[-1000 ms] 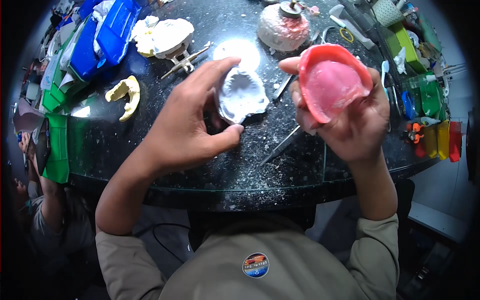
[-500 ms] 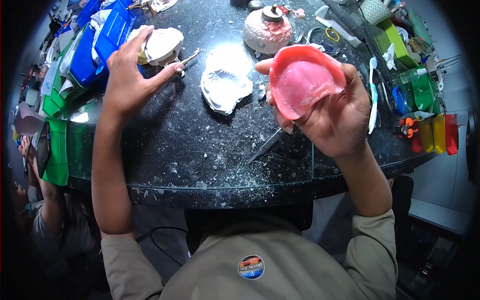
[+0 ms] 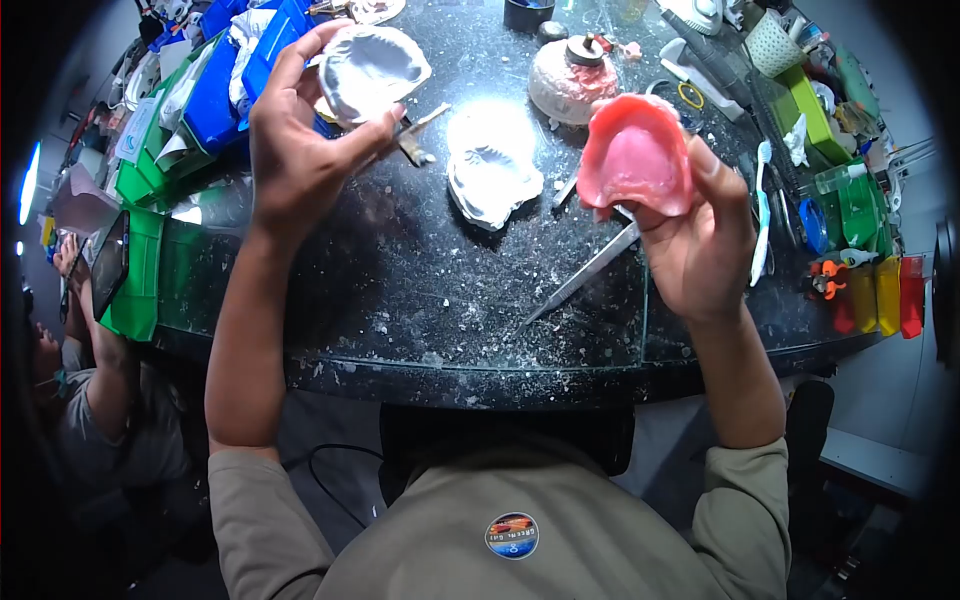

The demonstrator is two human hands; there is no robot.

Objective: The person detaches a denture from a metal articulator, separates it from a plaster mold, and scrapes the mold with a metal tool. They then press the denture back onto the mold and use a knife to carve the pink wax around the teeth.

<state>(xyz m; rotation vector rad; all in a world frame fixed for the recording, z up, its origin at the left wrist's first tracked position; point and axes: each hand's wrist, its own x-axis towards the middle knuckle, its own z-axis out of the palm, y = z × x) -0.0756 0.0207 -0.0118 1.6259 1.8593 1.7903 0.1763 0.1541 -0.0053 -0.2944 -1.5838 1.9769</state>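
Note:
My left hand [image 3: 300,150] grips a white plaster dental cast [image 3: 374,72] between thumb and fingers at the upper left. Just beside my thumb is a brass-coloured metal piece [image 3: 418,132], partly hidden. My right hand [image 3: 705,240] holds up a pink denture base plate [image 3: 640,155], its hollow side facing me. Between the hands, a second white plaster cast [image 3: 492,182] lies on the black table [image 3: 400,285]. A slim metal tool [image 3: 583,280] rests on the tabletop below the pink plate; its upper end is hidden.
A round spirit burner [image 3: 575,85] crusted with pink wax stands at the back. Blue bins [image 3: 215,105] and a green bin [image 3: 135,285] line the left. To the right are a toothbrush [image 3: 762,210] and coloured holders [image 3: 888,295]. A co-worker's arm [image 3: 105,370] shows at far left.
My left hand has closed on the plaster cast and tilted it up towards me. My right hand has turned the pink plate more upright. The view has shifted slightly.

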